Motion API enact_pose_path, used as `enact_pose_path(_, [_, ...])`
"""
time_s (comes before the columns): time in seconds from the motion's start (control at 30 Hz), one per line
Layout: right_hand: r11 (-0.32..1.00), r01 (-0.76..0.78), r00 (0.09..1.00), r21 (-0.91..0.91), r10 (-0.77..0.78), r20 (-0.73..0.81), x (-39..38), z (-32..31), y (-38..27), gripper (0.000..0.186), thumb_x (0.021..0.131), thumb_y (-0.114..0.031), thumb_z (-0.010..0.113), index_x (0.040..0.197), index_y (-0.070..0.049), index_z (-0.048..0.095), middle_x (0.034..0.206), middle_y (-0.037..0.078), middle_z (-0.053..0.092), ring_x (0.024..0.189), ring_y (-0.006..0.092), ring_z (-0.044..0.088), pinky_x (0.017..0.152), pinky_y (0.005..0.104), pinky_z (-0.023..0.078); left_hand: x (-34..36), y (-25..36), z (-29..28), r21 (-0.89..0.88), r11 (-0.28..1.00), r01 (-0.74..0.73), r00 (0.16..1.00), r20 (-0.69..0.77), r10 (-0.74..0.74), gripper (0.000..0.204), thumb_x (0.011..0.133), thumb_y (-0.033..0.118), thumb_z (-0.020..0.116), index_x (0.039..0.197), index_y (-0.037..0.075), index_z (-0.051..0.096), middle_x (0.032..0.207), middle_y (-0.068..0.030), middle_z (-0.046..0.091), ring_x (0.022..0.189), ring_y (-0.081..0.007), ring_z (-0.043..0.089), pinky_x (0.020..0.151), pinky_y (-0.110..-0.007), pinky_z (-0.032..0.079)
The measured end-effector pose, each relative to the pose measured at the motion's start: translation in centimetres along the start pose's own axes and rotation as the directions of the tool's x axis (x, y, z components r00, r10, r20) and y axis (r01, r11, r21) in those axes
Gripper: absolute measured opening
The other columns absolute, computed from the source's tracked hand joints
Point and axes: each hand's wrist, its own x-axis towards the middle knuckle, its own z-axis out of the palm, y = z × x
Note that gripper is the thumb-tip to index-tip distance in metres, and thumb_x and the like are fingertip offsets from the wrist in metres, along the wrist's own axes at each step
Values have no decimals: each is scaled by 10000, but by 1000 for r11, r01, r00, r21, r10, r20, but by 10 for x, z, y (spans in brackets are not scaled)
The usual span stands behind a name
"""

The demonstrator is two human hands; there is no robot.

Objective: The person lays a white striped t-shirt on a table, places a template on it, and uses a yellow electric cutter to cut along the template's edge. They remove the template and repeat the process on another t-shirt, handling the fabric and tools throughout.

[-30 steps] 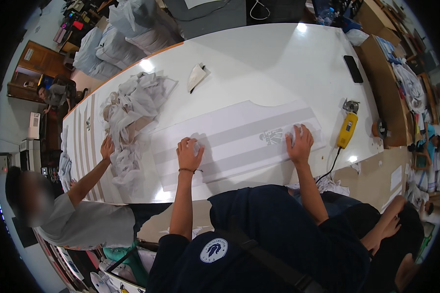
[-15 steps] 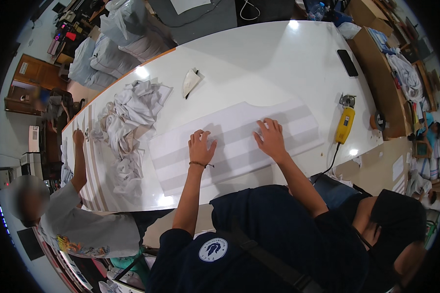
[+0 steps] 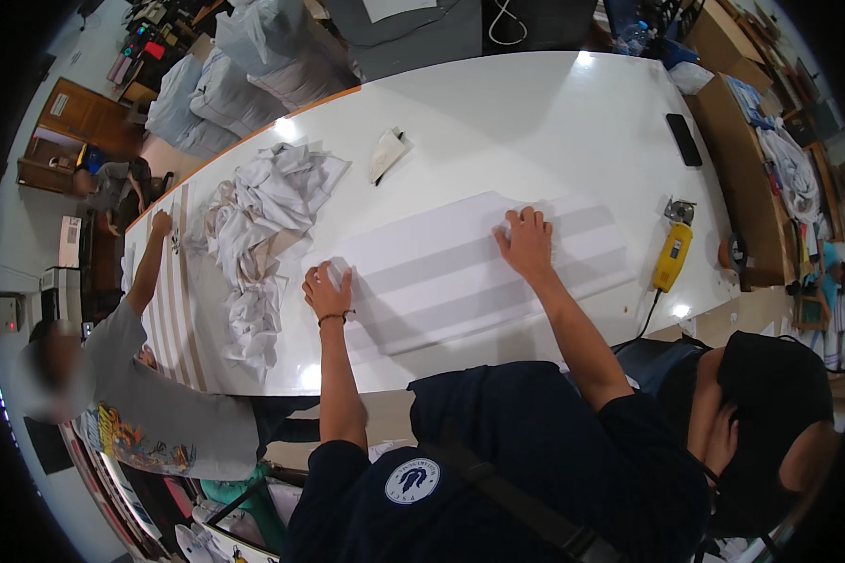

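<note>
A flat piece of white cloth with grey stripes [image 3: 441, 298], cut to a shape and possibly several layers thick, lies on the white table [image 3: 498, 103] in front of me. My left hand [image 3: 329, 293] rests at its left end, fingers bent and apart. On its upper part, right of the middle, my right hand [image 3: 528, 242] presses down with fingers spread. Neither hand holds anything. Off the cloth's right end lies a yellow electric cloth cutter [image 3: 671, 258], its black cord running toward the table's near edge.
Left of the cloth is a heap of crumpled fabric [image 3: 277, 197]. Beyond lies a small whitish piece [image 3: 387, 155]. A phone [image 3: 683, 141] and a tape roll [image 3: 733, 251] lie at right. A co-worker [image 3: 178, 422] reaches over striped fabric [image 3: 174, 328]; another person [image 3: 765, 432] sits at right.
My left hand has slid left, from on the striped cloth to its left end. My right hand stays on the upper part, slightly higher relative to the cloth.
</note>
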Motion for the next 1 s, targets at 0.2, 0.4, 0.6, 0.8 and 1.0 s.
enact_pose_path(0.2, [987,-142,990,-75,139,-38,24,3,8,439,930,-418,662,1193,-69,626,1144,141,544,1108,326,522,890,507,438,24,-18,-5,95,966,239,970,-73,-232,772,882,563,697,1453,93,480,1537,-209,360,1429,-423,310,1130,-594,301])
enact_pose_path(0.4, [990,-66,994,122,76,-79,-20,-12,20,437,903,-361,715,1213,-64,633,1158,143,537,1125,336,514,924,503,426,-22,-8,-6,-10,982,188,977,-105,-188,710,870,515,719,1404,90,524,1456,-200,436,1378,-397,375,1117,-558,339])
enact_pose_path(0.6, [966,-250,958,61,256,-130,-83,-32,75,422,889,-330,725,1204,-62,640,1200,150,545,1147,357,517,958,505,423,-54,-80,-6,65,928,367,918,-183,-351,600,837,443,756,1301,101,589,1301,-177,554,1225,-388,518,932,-560,496])
enact_pose_path(0.8, [869,-491,856,-67,467,-222,-120,-55,159,448,861,-280,746,1216,-32,631,1187,188,563,1122,386,556,936,506,476,-102,-68,-28,-6,917,398,916,-46,-398,469,862,410,753,1130,37,656,1069,-205,668,972,-388,664,850,-477,539])
enact_pose_path(1.0, [848,-526,807,63,521,-278,-140,-49,187,476,856,-230,759,1249,-4,614,1176,217,560,1120,410,571,934,467,513,-122,-85,-28,-62,907,416,907,-45,-419,347,900,328,735,871,-9,655,807,-191,702,784,-380,692,730,-470,539])
